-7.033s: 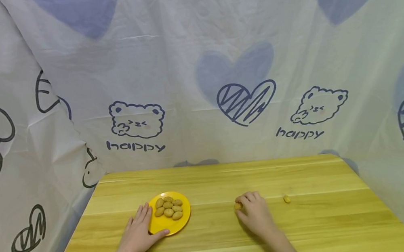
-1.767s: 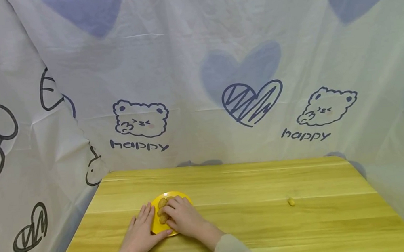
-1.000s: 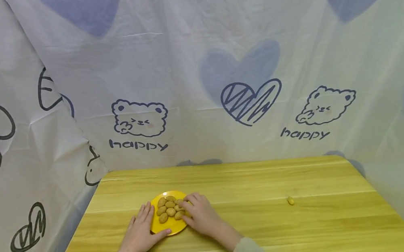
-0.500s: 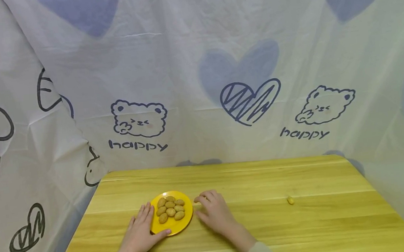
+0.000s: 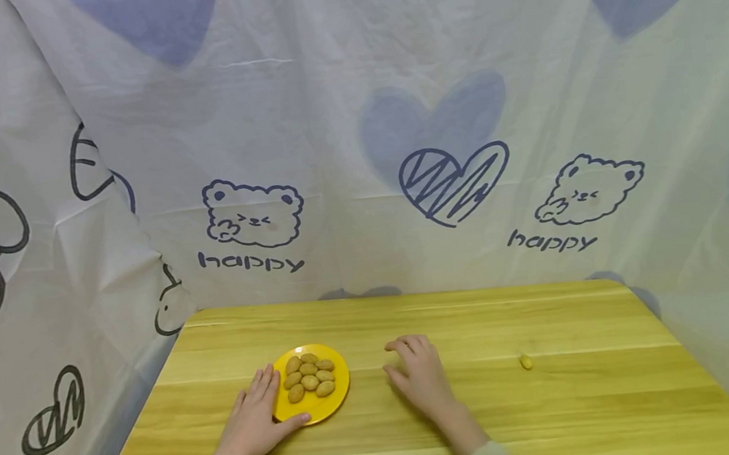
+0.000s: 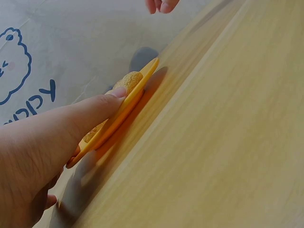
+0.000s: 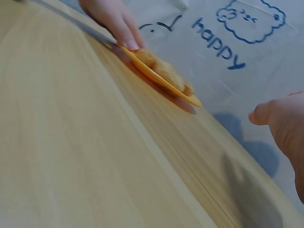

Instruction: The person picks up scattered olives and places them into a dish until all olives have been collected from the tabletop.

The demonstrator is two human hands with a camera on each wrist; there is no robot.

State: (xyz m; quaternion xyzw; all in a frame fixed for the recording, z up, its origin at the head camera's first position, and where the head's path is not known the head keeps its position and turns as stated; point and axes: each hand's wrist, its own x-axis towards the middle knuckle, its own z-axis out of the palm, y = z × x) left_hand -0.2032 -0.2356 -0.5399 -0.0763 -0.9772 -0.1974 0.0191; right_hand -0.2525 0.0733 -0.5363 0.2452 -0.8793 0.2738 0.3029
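Several tan, oval, rough-skinned pieces that look like walnuts (image 5: 310, 383) lie grouped on a round yellow plate (image 5: 323, 409) left of the table's middle. My left hand (image 5: 252, 425) rests against the plate's left side, its fingers extended along the rim; in the left wrist view the thumb (image 6: 102, 107) lies over the near edge. To the right of the plate, over the table, my right hand (image 5: 420, 374) holds nothing, its fingers loosely bent and thumb apart from them. A small yellowish, peanut-like piece (image 5: 526, 362) lies farther right, beyond that hand.
The wooden table (image 5: 592, 403) ends at the back against a hanging pale cloth (image 5: 342, 134) printed with hearts and bears. Another cloth wall (image 5: 40, 215) runs along the left side.
The walnut-like piece that my right hand held over the table is now with the others on the plate. My right hand has let go and moved away rightward. The left hand stays put.
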